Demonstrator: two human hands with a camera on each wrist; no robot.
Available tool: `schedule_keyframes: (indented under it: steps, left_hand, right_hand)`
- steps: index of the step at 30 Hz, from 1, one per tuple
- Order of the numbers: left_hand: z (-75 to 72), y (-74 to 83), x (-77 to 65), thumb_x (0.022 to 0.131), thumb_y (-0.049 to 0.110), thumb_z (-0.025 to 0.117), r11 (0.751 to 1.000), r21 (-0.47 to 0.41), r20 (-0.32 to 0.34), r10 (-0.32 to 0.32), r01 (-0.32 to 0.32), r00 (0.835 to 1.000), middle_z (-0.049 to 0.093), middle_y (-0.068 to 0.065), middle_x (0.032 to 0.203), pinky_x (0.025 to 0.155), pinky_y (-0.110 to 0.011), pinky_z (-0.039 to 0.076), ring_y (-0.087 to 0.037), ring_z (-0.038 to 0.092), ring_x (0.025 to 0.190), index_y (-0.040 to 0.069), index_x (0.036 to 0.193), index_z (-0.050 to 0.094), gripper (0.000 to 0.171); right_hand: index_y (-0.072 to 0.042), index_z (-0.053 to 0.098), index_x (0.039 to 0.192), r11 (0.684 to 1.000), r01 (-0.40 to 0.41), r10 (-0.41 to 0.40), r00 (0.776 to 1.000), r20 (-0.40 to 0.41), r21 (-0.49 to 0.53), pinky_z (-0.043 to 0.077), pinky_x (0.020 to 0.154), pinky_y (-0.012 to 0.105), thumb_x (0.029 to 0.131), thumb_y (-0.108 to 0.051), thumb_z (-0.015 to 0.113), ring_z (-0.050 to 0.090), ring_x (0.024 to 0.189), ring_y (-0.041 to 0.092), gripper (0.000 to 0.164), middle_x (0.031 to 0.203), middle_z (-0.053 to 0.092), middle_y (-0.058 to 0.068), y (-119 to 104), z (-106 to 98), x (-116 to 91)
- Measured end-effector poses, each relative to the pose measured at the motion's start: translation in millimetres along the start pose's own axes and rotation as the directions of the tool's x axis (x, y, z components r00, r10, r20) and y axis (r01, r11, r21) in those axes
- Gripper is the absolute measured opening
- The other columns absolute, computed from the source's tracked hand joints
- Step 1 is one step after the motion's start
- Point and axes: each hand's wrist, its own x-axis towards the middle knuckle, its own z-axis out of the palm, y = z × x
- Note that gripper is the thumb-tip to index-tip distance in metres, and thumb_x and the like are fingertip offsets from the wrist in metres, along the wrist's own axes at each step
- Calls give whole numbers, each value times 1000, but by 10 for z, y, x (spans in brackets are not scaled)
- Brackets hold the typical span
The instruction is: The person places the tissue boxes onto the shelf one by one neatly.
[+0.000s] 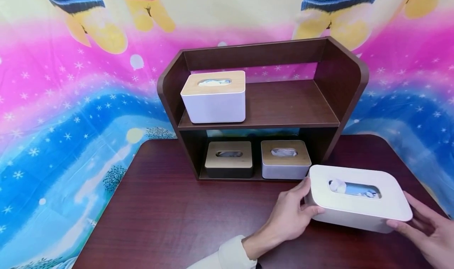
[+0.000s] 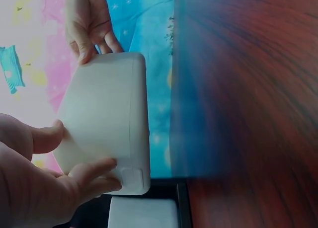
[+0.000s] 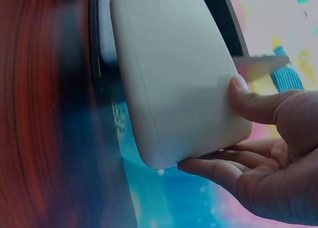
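A white tissue box (image 1: 358, 214) with an oval slot in its lid is held off the table at the right of the head view. My left hand (image 1: 287, 217) grips its left end, thumb on the near side. At the opposite end my right hand (image 1: 429, 229) holds the near right corner, thumb in front and fingers behind. In the left wrist view, the left thumb and fingers press on the box (image 2: 104, 109). In the right wrist view, the right hand (image 3: 268, 148) grips the box (image 3: 174, 79) at one end.
Behind stands a dark brown two-tier shelf (image 1: 291, 103) on the table (image 1: 159, 221). A larger wood-topped tissue box (image 1: 216, 107) sits upper left. Below are a black wood-topped box (image 1: 228, 170) and a white wood-topped box (image 1: 285, 170). A patterned cloth (image 1: 71, 123) hangs behind.
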Motion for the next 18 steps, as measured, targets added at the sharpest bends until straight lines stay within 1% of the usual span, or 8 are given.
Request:
schedule_keyframes:
  steps: [2, 3, 5, 6, 10, 15, 16, 18]
  left_hand:
    - [-63, -24, -22, 99, 27, 78, 1000, -1, -19, -3, 3, 1000, 50, -10, 164, 111, -14, 48, -10, 50, 149, 4, 160, 47, 72]
    - [-92, -34, -31, 99, 26, 78, 1000, -12, -28, -6, 5, 1000, 50, -10, 164, 113, -15, 47, -11, 50, 148, 4, 160, 47, 71]
    - [-148, -51, -53, 99, 24, 79, 999, -50, -43, -19, 17, 999, 51, -10, 163, 113, -16, 47, -11, 50, 148, 4, 159, 48, 70]
    - [-176, -58, -65, 98, 22, 80, 996, -82, -48, -26, 22, 999, 51, -11, 163, 113, -16, 47, -12, 51, 148, 3, 158, 49, 70]
    - [-293, -101, -119, 97, 17, 80, 983, -178, -62, -48, 36, 997, 51, -15, 162, 112, -17, 47, -15, 50, 148, 3, 157, 49, 68]
    - [-479, -165, -207, 97, 14, 79, 968, -245, -72, -76, 56, 994, 50, -18, 162, 114, -25, 50, -17, 50, 148, 2, 156, 50, 66]
    - [-517, -177, -227, 97, 13, 79, 965, -256, -75, -83, 61, 994, 50, -18, 162, 113, -26, 50, -18, 50, 148, 1, 156, 50, 66]
    - [-586, -205, -268, 97, 12, 79, 956, -286, -81, -98, 71, 992, 50, -19, 162, 113, -28, 51, -19, 50, 148, 1, 155, 51, 65]
  right_hand:
    - [3, 23, 168, 998, -16, 16, 1000, 12, -53, 39, 65, -9, 105, -10, 71, 36, 147, 6, 80, 158, 32, 48, -127, 22, -11]
    - [3, 24, 167, 997, -25, 26, 1000, 17, -78, 40, 63, -8, 104, -12, 72, 42, 145, 25, 80, 156, 35, 49, -185, 33, -17]
    - [4, 28, 166, 992, -37, 41, 999, 24, -121, 42, 58, -5, 102, -16, 75, 52, 130, 48, 82, 151, 41, 49, -285, 46, -28]
    - [4, 29, 166, 990, -43, 47, 998, 31, -137, 43, 56, -3, 101, -19, 77, 50, 121, 61, 84, 150, 43, 49, -329, 52, -35]
    - [1, 30, 166, 980, -32, 44, 997, 60, -198, 50, 52, 9, 98, -31, 82, 60, 117, 61, 92, 146, 48, 48, -441, 89, -59]
    - [-6, 31, 168, 975, 17, 7, 994, 108, -222, 42, 55, 4, 96, -44, 82, 74, 105, 53, 96, 140, 57, 43, -552, 156, -88]
    - [-7, 32, 168, 976, 30, -6, 994, 111, -214, 40, 57, 2, 96, -45, 82, 76, 102, 50, 95, 137, 60, 41, -581, 169, -92]
    - [-9, 36, 167, 979, 54, -32, 993, 112, -198, 39, 58, 2, 95, -43, 83, 81, 92, 23, 93, 133, 65, 38, -638, 194, -99]
